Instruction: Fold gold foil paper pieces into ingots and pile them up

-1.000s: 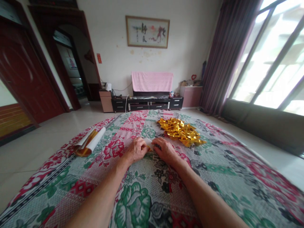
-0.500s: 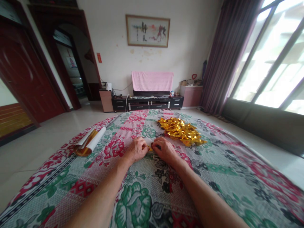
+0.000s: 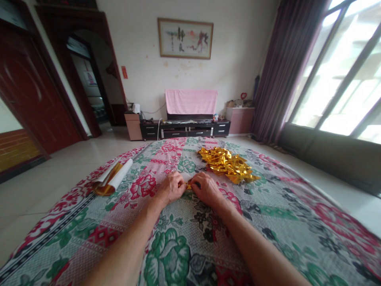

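A small piece of gold foil paper shows between my two hands, low over the tablecloth. Its left part is pinched in the closed fingers of my left hand. My right hand has its fingers curled over the right part, thumb bent inward. Most of the piece is covered by the fingers, so its full shape cannot be made out. Beyond my right hand lies a heap of folded gold foil pieces, pointed and shiny. To the left rests a curled roll of gold sheets with white backing.
A flowered cloth in pink, green and grey covers the round table. Past its far edge stands a low black cabinet with a pink towel draped over a screen. A window and purple curtain are on the right.
Slightly more of the gold foil shows between my fingertips now, and my fingers have shifted a little on it. The heap and the roll have stayed put.
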### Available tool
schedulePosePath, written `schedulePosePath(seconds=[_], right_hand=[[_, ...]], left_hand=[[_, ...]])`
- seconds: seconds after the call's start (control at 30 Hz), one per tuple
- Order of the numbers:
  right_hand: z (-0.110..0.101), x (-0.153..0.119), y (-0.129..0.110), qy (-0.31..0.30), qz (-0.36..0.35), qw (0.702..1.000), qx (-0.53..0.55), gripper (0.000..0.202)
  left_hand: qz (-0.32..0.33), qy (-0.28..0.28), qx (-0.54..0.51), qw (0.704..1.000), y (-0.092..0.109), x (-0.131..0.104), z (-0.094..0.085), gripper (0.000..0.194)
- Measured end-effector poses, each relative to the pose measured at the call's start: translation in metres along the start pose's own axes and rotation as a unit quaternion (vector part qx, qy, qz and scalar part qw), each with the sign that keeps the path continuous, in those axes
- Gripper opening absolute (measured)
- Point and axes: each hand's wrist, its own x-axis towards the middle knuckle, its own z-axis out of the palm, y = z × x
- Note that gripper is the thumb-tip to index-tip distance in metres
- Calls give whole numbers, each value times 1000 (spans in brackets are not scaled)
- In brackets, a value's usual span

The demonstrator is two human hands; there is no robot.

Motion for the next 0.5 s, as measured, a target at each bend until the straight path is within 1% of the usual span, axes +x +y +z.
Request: schedulePosePath(seconds=[0.1, 0.27, 0.5], right_hand=[[2, -1, -3, -6, 26, 999, -24, 13], [1, 0, -7, -14, 44, 998, -38, 13], [1, 0, -8, -9, 38, 999, -32, 14]], left_hand=[[0, 0, 1, 1000, 1, 1, 0, 14], [-1, -2, 2, 1000, 1, 1, 0, 12], [-1, 0, 12, 1000, 0, 2, 2, 11]])
